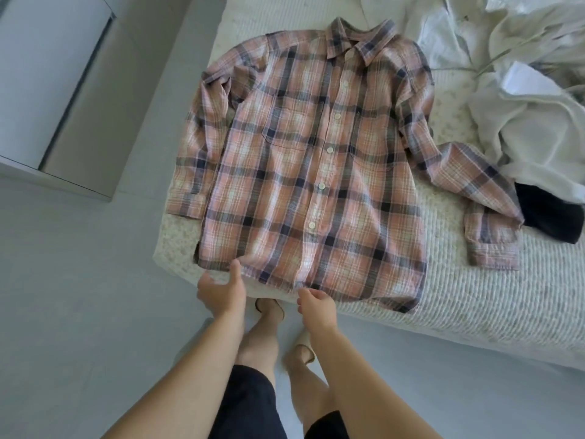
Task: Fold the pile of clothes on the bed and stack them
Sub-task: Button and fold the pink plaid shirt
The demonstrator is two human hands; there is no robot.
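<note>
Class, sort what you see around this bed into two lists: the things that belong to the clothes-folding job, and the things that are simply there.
Part of the job:
pink and navy plaid button-up shirt, spread flat
heap of white garments
black garment
quilted white bed
left hand and right hand, at the shirt's hem

Just there:
grey tiled floor
beige slippers

Soft, even daylight, faint shadows, slight overall blur, wide-angle bending at edges.
</note>
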